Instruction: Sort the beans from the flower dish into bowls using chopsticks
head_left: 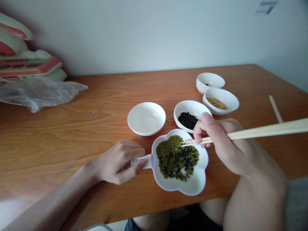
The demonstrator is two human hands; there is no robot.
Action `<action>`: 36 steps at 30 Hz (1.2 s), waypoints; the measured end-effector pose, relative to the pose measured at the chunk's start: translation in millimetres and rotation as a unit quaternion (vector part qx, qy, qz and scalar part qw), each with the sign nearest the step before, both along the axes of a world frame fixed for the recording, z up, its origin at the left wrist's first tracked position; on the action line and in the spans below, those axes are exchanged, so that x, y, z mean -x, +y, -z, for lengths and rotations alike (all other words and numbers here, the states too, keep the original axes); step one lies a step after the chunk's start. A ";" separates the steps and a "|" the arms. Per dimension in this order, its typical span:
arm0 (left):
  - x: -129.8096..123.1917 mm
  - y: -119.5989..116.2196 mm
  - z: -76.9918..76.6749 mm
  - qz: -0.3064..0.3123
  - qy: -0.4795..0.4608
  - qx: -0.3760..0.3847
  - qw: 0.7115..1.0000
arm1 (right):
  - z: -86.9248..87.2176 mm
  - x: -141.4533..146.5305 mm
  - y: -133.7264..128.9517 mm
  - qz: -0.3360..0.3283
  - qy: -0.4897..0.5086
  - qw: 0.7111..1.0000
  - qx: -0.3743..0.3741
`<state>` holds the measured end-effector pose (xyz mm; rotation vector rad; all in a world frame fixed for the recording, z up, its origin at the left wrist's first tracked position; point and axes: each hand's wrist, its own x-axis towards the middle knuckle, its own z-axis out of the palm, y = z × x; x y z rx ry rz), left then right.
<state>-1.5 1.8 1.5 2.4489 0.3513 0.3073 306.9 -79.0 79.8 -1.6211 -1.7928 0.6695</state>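
My left hand (122, 163) is closed round the short handle of a white flower-shaped dish (194, 185) with a purple rim. Green beans (168, 150) lie in the dish, with black beans (185, 158) mixed among them and a small pink bit near the bottom. In my right hand (228, 144) is a pair of wooden chopsticks (252, 132), their tips close together over the upper part of the dish. A dark bean appears to be at the tips; whether it is pinched I cannot tell. Just behind the dish stands a white bowl (179, 110) of black beans, partly covered by my right fingers.
A plain white bowl (146, 118) sits behind the dish. Farther right are a bowl (231, 98) of tan beans and a bowl (211, 78) with a few reddish pieces. A pale stick (275, 109) lies at right; a plastic bag (40, 93) and rabbit-shaped package (26, 61) at left.
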 end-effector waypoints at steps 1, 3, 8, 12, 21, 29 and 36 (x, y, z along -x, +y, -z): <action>-0.1 0.0 -0.2 0.000 -0.001 -0.001 1.000 | -0.2 0.1 0.1 0.001 -0.002 1.000 -0.004; -0.2 0.1 -0.4 0.001 -0.005 -0.003 1.000 | -0.5 0.1 -0.5 0.005 -0.009 1.000 -0.013; 0.1 0.0 -0.3 0.002 -0.009 -0.005 1.000 | -3.8 -4.2 -6.2 0.020 0.029 0.999 -0.041; 0.9 -0.5 0.5 0.002 -0.004 0.002 1.000 | -5.2 -13.4 -9.3 0.116 0.033 0.981 -0.154; 1.5 -0.3 4.1 0.005 0.005 0.005 1.000 | -0.2 -20.8 0.0 0.274 0.082 0.909 -0.302; 2.6 -1.5 4.5 0.003 0.013 0.002 1.000 | -4.4 -44.7 -5.0 0.172 0.179 0.951 -0.183; 4.3 -0.5 6.5 0.003 0.023 0.000 1.000 | -14.1 -36.1 -21.9 0.134 0.188 0.965 -0.125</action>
